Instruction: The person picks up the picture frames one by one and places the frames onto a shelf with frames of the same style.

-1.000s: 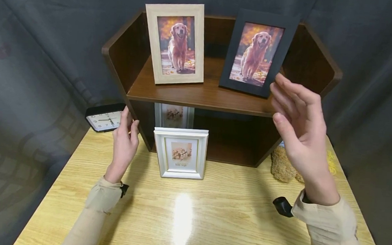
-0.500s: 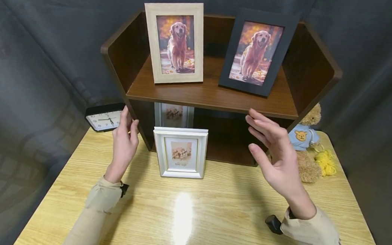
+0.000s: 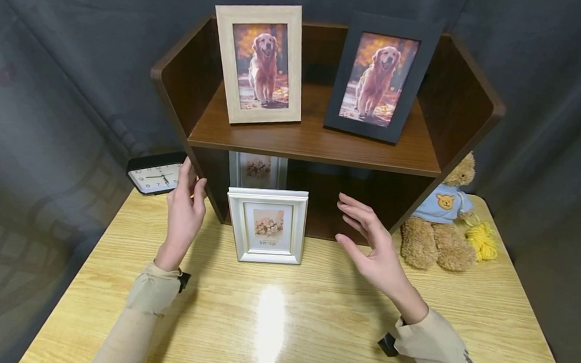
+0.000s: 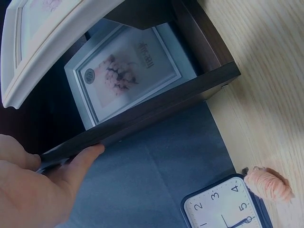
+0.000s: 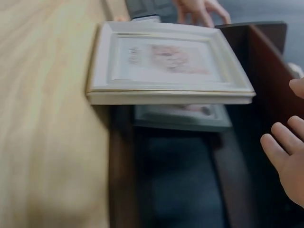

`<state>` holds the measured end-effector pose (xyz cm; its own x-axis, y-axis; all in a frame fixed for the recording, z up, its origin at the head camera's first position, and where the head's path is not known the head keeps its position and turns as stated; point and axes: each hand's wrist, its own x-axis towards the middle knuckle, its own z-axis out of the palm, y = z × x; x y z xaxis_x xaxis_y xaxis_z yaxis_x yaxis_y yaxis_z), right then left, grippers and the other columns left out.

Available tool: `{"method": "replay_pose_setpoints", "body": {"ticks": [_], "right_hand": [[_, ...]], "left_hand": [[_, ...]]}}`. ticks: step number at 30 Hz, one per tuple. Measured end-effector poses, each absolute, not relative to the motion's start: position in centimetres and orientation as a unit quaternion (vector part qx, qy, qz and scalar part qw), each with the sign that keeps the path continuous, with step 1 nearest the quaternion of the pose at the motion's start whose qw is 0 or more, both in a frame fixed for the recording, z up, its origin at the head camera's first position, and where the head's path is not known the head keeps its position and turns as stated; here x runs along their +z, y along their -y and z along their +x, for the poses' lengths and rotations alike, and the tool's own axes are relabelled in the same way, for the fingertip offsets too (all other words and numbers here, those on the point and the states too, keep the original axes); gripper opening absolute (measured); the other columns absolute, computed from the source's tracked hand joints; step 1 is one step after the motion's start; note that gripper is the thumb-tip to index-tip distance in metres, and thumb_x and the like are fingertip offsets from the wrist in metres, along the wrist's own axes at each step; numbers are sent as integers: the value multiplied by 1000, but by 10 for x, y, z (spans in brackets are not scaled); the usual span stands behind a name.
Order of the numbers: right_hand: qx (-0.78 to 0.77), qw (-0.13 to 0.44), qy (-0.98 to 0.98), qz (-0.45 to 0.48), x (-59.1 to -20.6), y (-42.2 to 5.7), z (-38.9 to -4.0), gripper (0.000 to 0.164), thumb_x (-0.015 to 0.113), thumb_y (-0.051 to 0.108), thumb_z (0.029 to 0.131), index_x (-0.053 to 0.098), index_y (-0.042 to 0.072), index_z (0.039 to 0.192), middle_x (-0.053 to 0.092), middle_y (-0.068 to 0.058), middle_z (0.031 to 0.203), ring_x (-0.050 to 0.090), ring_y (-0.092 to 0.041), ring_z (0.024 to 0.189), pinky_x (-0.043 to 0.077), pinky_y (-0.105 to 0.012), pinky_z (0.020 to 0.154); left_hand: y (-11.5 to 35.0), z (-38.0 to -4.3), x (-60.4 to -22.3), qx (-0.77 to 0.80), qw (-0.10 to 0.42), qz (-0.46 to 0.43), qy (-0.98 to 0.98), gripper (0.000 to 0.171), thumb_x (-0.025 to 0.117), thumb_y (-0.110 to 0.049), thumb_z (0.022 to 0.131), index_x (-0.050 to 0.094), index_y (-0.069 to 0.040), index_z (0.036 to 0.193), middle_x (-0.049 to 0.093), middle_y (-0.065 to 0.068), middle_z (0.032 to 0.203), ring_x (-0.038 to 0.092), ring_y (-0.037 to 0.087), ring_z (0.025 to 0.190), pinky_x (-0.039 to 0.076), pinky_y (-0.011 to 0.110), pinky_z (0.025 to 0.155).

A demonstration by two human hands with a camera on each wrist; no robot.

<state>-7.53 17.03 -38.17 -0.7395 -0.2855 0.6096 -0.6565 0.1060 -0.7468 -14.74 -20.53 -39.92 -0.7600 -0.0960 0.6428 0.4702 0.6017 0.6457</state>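
My left hand (image 3: 185,211) holds the left side panel of the dark brown wooden shelf (image 3: 318,144). In the left wrist view the thumb and fingers straddle that panel's edge. With fingers extended and nothing in it, my right hand (image 3: 378,259) hovers in front of the lower compartment's right half. A white photo frame (image 3: 269,230) with a flower picture stands on the table before the shelf, between the hands. Behind it, a grey-blue photo frame (image 4: 118,71) stands inside the lower compartment, partly hidden in the head view.
On the upper level stand a cream photo frame (image 3: 262,69) and a black photo frame (image 3: 381,81), both with dog pictures. A black-rimmed clock (image 3: 153,177) is left of the shelf. At right sit a teddy bear (image 3: 442,235) and yellow yarn (image 3: 483,240).
My right hand has moved left and down from beside the black photo frame to before the lower compartment, uncovering the teddy bear. The left hand has stayed on the shelf panel.
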Motion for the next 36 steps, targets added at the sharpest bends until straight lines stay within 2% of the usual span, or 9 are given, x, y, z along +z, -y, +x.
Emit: {"method": "replay_pose_setpoints", "body": {"ticks": [3, 5, 15, 19, 22, 27, 30, 36], "right_hand": [[586, 135, 737, 309, -396, -168, -78, 61, 70, -27, 88, 56, -7, 144, 47, -26, 158, 50, -26, 145, 46, -38, 114], [582, 120, 744, 304, -404, -167, -80, 64, 69, -28, 87, 55, -6, 145, 46, -24, 160, 49, -25, 146, 45, -38, 114], [573, 63, 759, 302, -438, -161, -86, 65, 74, -20, 91, 55, -1, 150, 41, -16, 166, 48, -20, 147, 46, -40, 113], [572, 39, 761, 303, -446, -156, -88, 66, 76, -17, 91, 53, -1, 151, 38, -18, 168, 45, -20, 148, 46, -44, 113], [574, 26, 759, 305, -451, -152, -89, 68, 76, -16, 91, 52, 0, 153, 35, -21, 168, 43, -24, 150, 46, -48, 113], [578, 10, 758, 303, -456, -147, -92, 72, 77, -14, 91, 50, 4, 156, 32, -17, 171, 39, -36, 151, 45, -51, 113], [580, 2, 757, 302, -458, -144, -94, 74, 77, -14, 91, 49, 4, 157, 31, -16, 172, 37, -39, 152, 45, -52, 113], [584, -8, 750, 309, -461, -137, -97, 73, 75, -15, 92, 47, 1, 157, 29, -22, 170, 39, -46, 149, 46, -59, 110]], "left_hand": [[205, -147, -400, -428, 329, -109, 835, 55, 56, 7, 108, 43, -2, 161, 59, 23, 149, 66, 38, 124, 57, 48, 88], [205, -147, -400, -425, 329, -106, 837, 55, 56, 7, 108, 43, -2, 160, 59, 23, 149, 67, 38, 122, 57, 50, 86], [204, -147, -400, -427, 324, -106, 838, 55, 56, 6, 108, 43, -3, 161, 59, 23, 149, 68, 40, 119, 57, 55, 86], [204, -147, -400, -429, 325, -107, 836, 55, 56, 7, 108, 43, -2, 161, 60, 23, 149, 68, 40, 120, 57, 56, 86], [204, -147, -399, -432, 327, -109, 833, 55, 56, 8, 108, 43, -2, 160, 60, 24, 148, 67, 41, 122, 56, 57, 89], [203, -147, -399, -433, 328, -110, 832, 55, 56, 7, 108, 43, -1, 160, 60, 26, 148, 67, 42, 122, 56, 58, 90], [203, -147, -399, -431, 329, -109, 833, 55, 56, 8, 108, 43, -1, 160, 59, 26, 148, 67, 42, 121, 56, 58, 89], [203, -147, -399, -427, 330, -109, 835, 54, 56, 7, 108, 42, 0, 160, 60, 26, 148, 67, 43, 121, 57, 57, 88]]}}
